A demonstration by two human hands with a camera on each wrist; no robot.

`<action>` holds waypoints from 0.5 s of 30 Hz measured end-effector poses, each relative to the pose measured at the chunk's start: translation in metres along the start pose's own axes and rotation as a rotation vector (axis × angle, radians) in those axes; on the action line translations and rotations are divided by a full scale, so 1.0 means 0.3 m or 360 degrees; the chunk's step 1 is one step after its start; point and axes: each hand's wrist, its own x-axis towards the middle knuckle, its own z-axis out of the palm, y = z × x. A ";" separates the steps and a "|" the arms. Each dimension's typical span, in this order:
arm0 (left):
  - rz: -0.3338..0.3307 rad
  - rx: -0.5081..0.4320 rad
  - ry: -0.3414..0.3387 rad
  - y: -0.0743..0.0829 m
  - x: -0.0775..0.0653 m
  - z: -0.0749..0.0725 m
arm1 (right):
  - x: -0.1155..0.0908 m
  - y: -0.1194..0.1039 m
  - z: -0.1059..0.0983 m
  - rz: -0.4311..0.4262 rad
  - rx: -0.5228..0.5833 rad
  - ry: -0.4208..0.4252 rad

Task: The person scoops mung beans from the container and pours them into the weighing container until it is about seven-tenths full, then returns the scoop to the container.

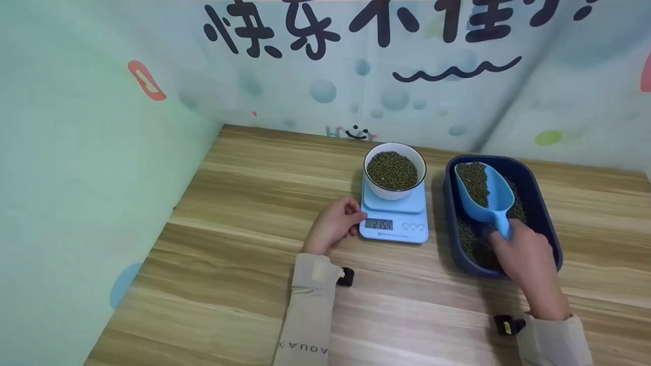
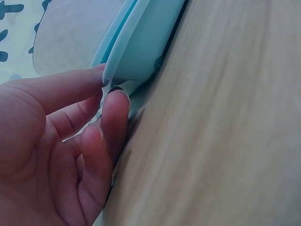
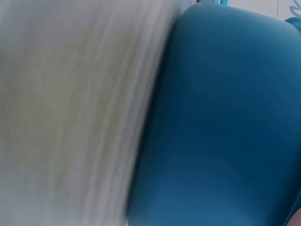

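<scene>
My left hand [image 1: 331,223] pinches the near left corner of a blue kitchen scale [image 1: 402,234], thumb on top and a fingertip against the edge below in the left wrist view. On the scale stands a white bowl [image 1: 390,194] with a dark rim, holding green mung beans [image 1: 392,171]. The display [image 1: 379,224] seems to read 215.4. My right hand [image 1: 529,256] grips the handle of a light blue scoop [image 1: 501,192], partly filled with mung beans. The scoop is over or inside a navy plastic tub [image 1: 546,223] of more beans. The right wrist view shows mostly the tub's outer wall [image 3: 221,117].
Everything stands on a wood-grain table [image 1: 229,284]. A printed cloth [image 1: 285,101] with lettering and bubbles hangs behind its back edge, and a pale green cloth [image 1: 76,178] borders the left side. The tub sits just right of the scale, with a narrow gap between.
</scene>
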 end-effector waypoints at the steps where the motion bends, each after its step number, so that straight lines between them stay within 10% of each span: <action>1: 0.0003 -0.0001 0.0001 0.000 0.000 0.001 | -0.002 0.000 0.000 0.0001 0.0000 0.0005; 15: 0.0011 -0.0004 0.0009 0.001 -0.005 -0.003 | -0.021 -0.005 0.005 0.0023 0.0025 0.0103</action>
